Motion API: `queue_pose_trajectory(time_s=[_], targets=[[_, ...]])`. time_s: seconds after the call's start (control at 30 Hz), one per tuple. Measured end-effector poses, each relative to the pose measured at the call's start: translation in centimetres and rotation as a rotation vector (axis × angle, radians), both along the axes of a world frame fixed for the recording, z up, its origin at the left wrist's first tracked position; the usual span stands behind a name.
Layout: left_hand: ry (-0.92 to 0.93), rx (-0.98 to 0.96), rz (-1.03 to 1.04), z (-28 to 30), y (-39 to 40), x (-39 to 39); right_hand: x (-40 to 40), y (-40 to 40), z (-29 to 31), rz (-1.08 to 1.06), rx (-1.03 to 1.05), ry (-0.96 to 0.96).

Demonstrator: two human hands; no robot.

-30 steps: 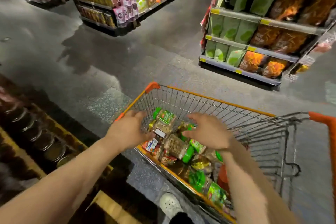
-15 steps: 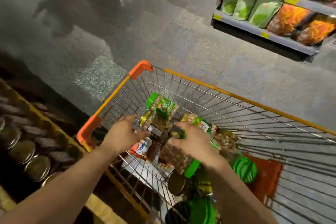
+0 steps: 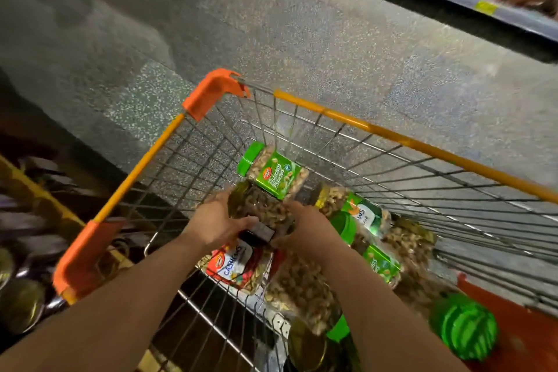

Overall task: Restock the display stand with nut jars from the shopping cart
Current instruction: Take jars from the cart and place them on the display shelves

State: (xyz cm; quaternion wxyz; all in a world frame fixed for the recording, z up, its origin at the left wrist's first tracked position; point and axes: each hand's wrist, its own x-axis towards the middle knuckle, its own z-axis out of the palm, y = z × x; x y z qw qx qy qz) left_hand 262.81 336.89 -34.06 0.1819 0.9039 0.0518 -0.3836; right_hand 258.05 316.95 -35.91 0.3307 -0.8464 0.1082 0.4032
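Down inside the shopping cart [image 3: 392,136], both hands are on one nut jar [image 3: 262,208]; the left hand [image 3: 217,225] curls round its near-left side, the right hand [image 3: 305,228] wraps its right side, so the jar is clamped between them, lying on the heap rather than standing; this looks like the pick-up step, jar gripped but not yet lifted clear of the basket.

Next, as I read it, comes a lift up over the orange rim and a swing left toward the display stand [image 3: 27,296], where blurred round lids show at the near-left edge (too smeared to count); the jar needs turning upright on the way, and the neighbours leaning against it may roll once it goes.

Now the textures; the held jar is clear plastic, squarish in section, packed with brown nuts, with a dark label patch at its near end; just beyond it lies a pistachio jar [image 3: 273,174] with a green lid and glossy green label; near the left forearm sits a red-labelled cashew jar [image 3: 238,264]; further green-labelled jars are heaped to the right. A ribbed green lid [image 3: 465,326] bulges at the near right. The cart is thin steel wire, slick and gridded, with orange plastic corner caps; the floor [image 3: 302,39] below is speckled grey stone.
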Motion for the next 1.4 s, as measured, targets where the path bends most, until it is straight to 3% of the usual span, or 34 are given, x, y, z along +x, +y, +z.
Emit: queue_pose_trajectory(time_s=[0.3,0.67,0.83,1.17,1.3,1.4], targets=[[0.07,0.072,0.091,-5.1,-1.0,1.8,0.2,0.7,-4.0,0.09,-0.05,0.014],[0.147,-0.243,0.512,-8.0,0.5,1.9,0.7,1.4,-5.6,-0.01,0.033,0.016],[0.138,-0.296,0.587,-8.0,0.0,1.8,1.2,1.1,-4.7,-0.121,0.096,0.022],[0.202,-0.39,0.642,-3.1,-0.9,1.4,0.6,-0.3,0.8,-0.239,0.194,-0.004],[0.115,-0.37,0.631,0.2,-1.4,0.0,-0.6,-0.4,4.0,-0.233,0.193,-0.041],[-0.03,-0.301,0.482,4.2,-1.2,-1.3,-1.8,-0.5,7.7,-0.256,0.229,-0.085]])
